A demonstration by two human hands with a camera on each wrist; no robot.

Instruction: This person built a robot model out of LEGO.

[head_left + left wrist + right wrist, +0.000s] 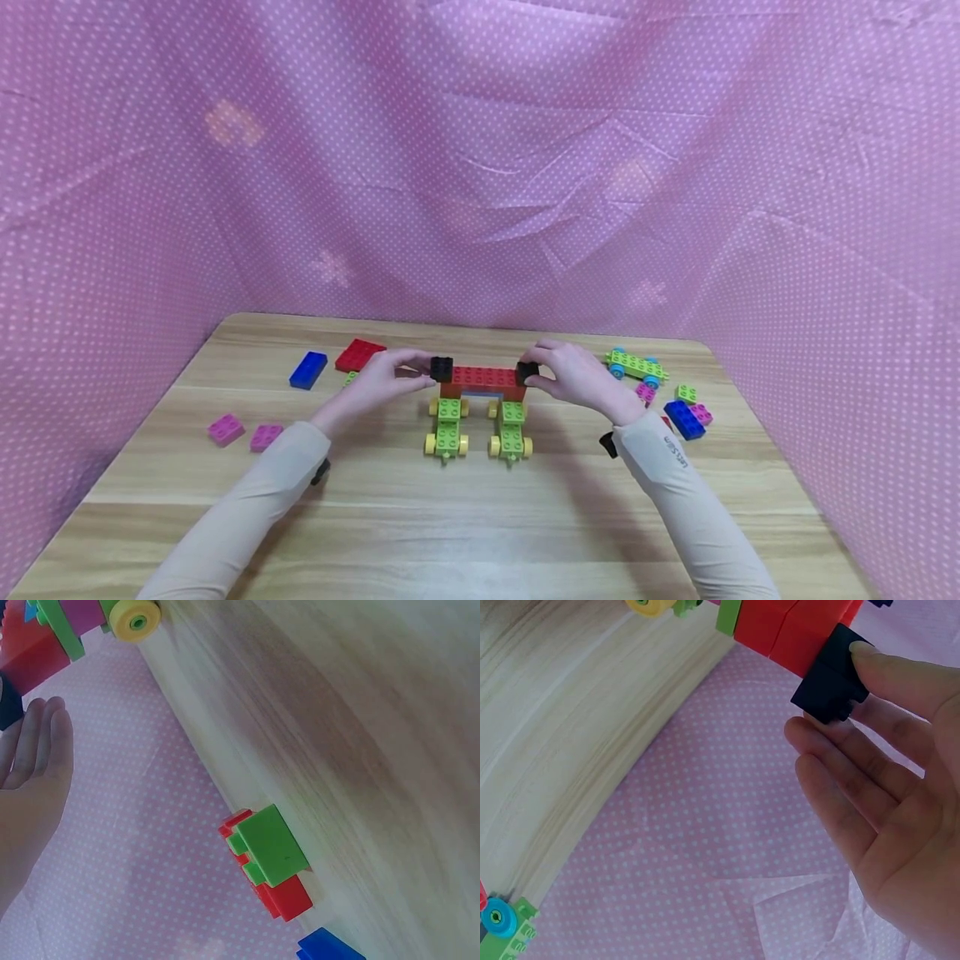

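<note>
Black bricks pinched, left hand (377,381) on one (441,367), right hand (573,377) on other (527,372), forearms angled inward.

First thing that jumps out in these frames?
The brick build at mid-table: a red bar bridging two green wheeled carts. The left hand and right hand each pinch a black brick at either end of the bar. Loose blue, red, pink and green bricks lie to both sides, all walled in by pink dotted cloth.
</note>
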